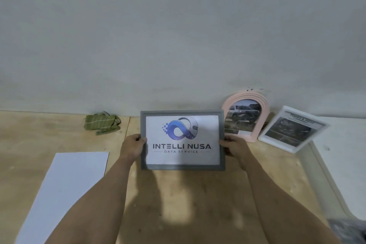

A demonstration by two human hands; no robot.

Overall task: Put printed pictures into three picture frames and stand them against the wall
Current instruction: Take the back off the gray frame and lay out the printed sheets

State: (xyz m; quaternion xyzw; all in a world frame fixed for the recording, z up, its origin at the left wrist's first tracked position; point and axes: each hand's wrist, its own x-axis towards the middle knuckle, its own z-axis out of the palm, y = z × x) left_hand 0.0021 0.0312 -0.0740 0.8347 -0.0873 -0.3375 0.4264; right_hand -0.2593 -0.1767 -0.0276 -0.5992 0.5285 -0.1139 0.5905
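Both hands hold the grey frame above the wooden floor.

The left hand (133,145) grips the left edge of the grey frame (182,167) and the right hand (233,147) grips its right edge, so the frame sits between them, its logo print (182,139) facing the camera. Just to its right, a pink arched frame (245,115) and a white frame (293,128) lean against the wall (178,35).

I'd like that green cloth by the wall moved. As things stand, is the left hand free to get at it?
Probably not right now. The left hand grips the grey frame along with the right hand. The green cloth lies close by, with bare floor between, so once the hand lets go the way looks open.
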